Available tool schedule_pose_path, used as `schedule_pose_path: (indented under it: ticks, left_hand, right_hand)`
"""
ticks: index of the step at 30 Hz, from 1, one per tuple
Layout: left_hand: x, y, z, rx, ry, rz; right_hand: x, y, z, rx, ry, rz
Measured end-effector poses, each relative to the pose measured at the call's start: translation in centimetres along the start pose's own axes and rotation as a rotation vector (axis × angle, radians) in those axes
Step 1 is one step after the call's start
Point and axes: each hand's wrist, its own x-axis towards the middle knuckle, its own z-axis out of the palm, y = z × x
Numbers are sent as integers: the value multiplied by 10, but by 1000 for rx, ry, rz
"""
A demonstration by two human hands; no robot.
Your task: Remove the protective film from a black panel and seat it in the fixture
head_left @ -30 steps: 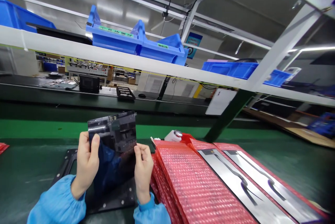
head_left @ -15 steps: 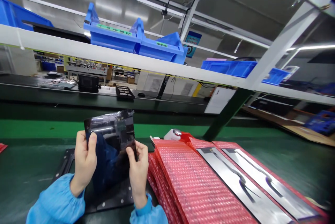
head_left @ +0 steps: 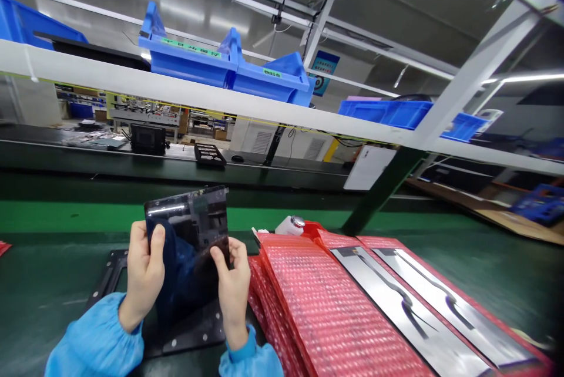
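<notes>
Between my two hands a dark, glossy screen panel (head_left: 189,248) is held up, tilted, with reflections across its face. My left hand (head_left: 145,265) grips its left edge, thumb on the front. On the opposite edge my right hand (head_left: 232,283) pinches the panel, thumb also on the front and fingers behind. Beneath the panel lies a black frame-like fixture (head_left: 194,336) with light round spots along its border, partly hidden by the panel and my hands.
Right of my hands are stacked red bubble-wrap sleeves (head_left: 326,306). Two silvery panels with dark ribbon cables, one being the nearer panel (head_left: 379,289), lie beside them. A white bottle (head_left: 291,225) stands behind. Overhead, a white shelf beam (head_left: 273,108) carries blue bins (head_left: 189,60).
The panel has tipped slightly, its top edge shifting a little to the right and down, and the reflections on it have changed. Both hands keep their hold.
</notes>
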Motion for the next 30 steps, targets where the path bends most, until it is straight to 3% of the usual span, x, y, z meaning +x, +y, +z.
schedule_pose_path:
  ticks: [4, 9, 18, 25, 30]
  left_hand:
    - [-3, 0, 2, -5, -16, 10]
    - [-4, -1, -1, 21, 3, 32]
    - [-6, 2, 2, -17, -65, -7]
    - [-5, -2, 2, -28, -70, -16]
    - [-5, 4, 3, -113, -161, -60]
  right_hand:
    - [3, 4, -6, -31, 52, -16]
    - [-6, 2, 3, -38, -45, -55]
    - [6, 3, -9, -29, 88, -56]
    - [0, -3, 0, 6, -46, -57]
    - [11, 0, -12, 4, 16, -22]
